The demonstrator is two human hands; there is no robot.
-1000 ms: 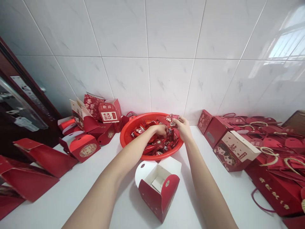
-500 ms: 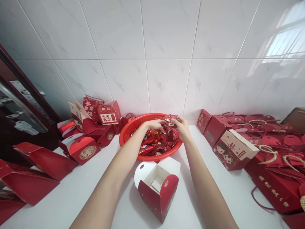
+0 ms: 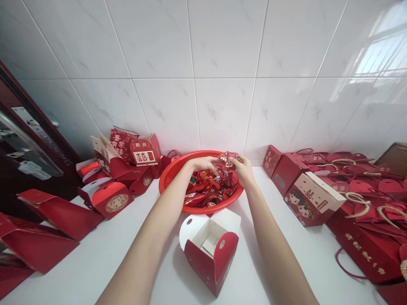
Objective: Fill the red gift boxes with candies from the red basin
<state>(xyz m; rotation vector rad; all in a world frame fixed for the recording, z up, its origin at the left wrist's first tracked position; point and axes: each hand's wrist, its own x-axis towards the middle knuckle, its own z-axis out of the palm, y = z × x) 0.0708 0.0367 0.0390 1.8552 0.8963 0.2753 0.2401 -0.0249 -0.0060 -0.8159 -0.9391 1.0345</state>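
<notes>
A red plastic basket [image 3: 163, 180] full of candies in shiny red wrappers [image 3: 208, 188] stands against the wall. My right hand [image 3: 243, 168] is at the basket's right rim, fingers closed on a red wrapped candy [image 3: 227, 158] with pale print. Over the middle of the basket, my left hand [image 3: 205, 163] reaches in from the left, its fingers bent and apart above the candies, tips close to the held candy; nothing shows in its grasp. In front of the basket, between my forearms, a red gift box [image 3: 203, 258] stands with its flaps up and white inside showing.
Several red boxes [image 3: 119, 199] line the left side, some stacked near the wall. At right, a beige-and-red box [image 3: 313, 199] stands beside many red boxes with rope handles [image 3: 365, 250]. White tiles [image 3: 222, 110] rise behind the white table [image 3: 127, 254]. A dark door [image 3: 28, 140] is at far left.
My left hand has shifted very slightly over the candies, and more of them show at the left of the basket. My right hand keeps its hold on the candy.
</notes>
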